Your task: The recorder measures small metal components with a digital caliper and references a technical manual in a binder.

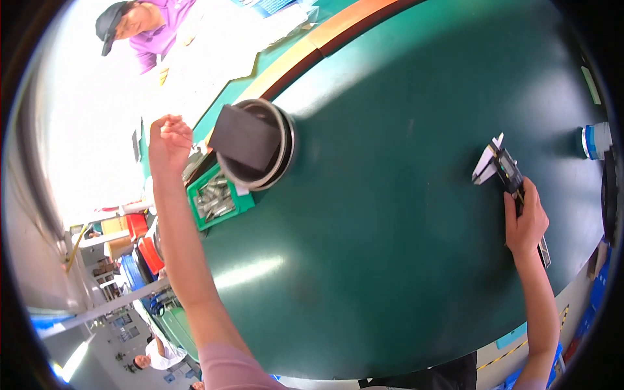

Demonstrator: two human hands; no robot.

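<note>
Well to the right of the round metal pot point(286, 170), the caliper point(509, 170) sits in the right hand point(528, 221), fingers and thumb wrapped about its long beam; held that way, I'd judge, so that the pale pointed jaws stand clear of the palm and the little display faces up; the left hand point(171, 136) hangs raised on the pot's other side, fingers loosely curled, though from where I stand I cannot tell whether they pinch anything; across the pot's mouth slants a dark, flat-faced block point(247, 138), matt against the rim's smooth shine, one end jutting past the edge; just beside the pot, nearer the person, a green plastic tray point(246, 203) gathers small silvery metal pieces point(214, 199), likely to stop them straying over the smooth green table point(364, 260).
</note>
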